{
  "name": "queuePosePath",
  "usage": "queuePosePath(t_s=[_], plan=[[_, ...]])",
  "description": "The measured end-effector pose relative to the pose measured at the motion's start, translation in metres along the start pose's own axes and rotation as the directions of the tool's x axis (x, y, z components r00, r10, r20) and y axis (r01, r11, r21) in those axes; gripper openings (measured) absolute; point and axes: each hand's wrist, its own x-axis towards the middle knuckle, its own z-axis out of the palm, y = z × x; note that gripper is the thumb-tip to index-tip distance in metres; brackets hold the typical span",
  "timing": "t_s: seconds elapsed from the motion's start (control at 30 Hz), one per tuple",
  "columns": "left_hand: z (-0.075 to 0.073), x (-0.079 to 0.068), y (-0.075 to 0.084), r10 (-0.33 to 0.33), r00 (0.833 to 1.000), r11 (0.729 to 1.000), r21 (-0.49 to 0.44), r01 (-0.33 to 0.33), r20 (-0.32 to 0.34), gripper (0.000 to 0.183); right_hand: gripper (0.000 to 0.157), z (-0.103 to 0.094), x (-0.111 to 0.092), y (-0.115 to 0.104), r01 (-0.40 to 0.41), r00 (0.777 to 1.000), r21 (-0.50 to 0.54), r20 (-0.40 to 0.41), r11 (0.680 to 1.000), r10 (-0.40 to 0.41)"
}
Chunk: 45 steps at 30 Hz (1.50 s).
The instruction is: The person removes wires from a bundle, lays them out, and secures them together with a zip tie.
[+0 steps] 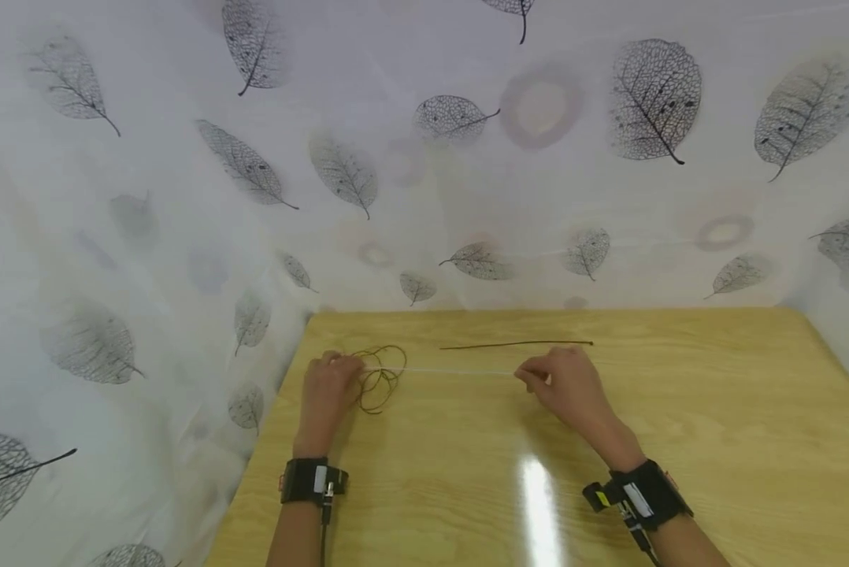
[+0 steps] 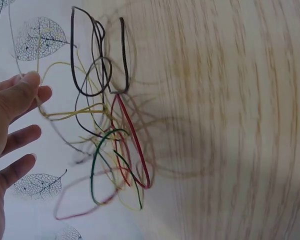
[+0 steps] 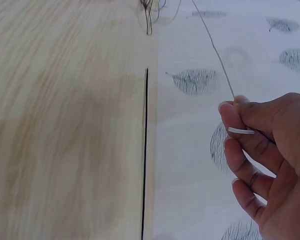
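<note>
A thin white cord [image 1: 460, 372] runs taut and nearly level between the two hands. Its one end is pinched by the left hand [image 1: 331, 386], between thumb and index finger, with the other fingers loosely spread. The right hand [image 1: 569, 387] pinches the opposite end; a short white tip [image 3: 241, 131] pokes out past the thumb in the right wrist view. Beside the left fingers hangs a loose tangle of coloured cords: black [image 2: 125, 55], red [image 2: 133, 127], green [image 2: 93, 167] and yellow [image 2: 72, 115] strands show in the left wrist view. A yellow strand passes right at the left fingertips.
One straight dark cord [image 1: 517, 344] lies along the back of the wooden table [image 1: 453, 488], beyond the right hand. A pale curtain with a leaf print [image 1: 538, 197] stands behind the table and along its left side.
</note>
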Motion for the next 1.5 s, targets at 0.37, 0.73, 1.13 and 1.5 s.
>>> queuePosePath(t_s=[0.37,0.73,1.13,1.5], plan=[[0.010,-0.014,-0.025,-0.049,0.999,0.999,0.003,0.049,0.009,0.012,0.006,-0.035,-0.045,0.043,-0.130,0.991,-0.045,0.017,0.991,0.130],[0.015,-0.014,-0.025,0.007,1.000,1.000,0.017,-0.007,0.024,0.012,0.011,-0.066,-0.084,0.067,-0.222,0.970,-0.101,0.075,0.970,0.229],[0.009,0.002,0.012,0.084,0.996,0.996,-0.003,-0.084,-0.026,0.009,0.012,-0.095,-0.094,0.072,-0.169,0.984,-0.087,0.048,0.982,0.173],[0.028,-0.007,0.055,0.157,0.947,0.975,-0.196,-0.103,0.281,0.015,0.011,-0.094,-0.107,0.078,-0.242,0.963,-0.034,0.116,0.970,0.245]])
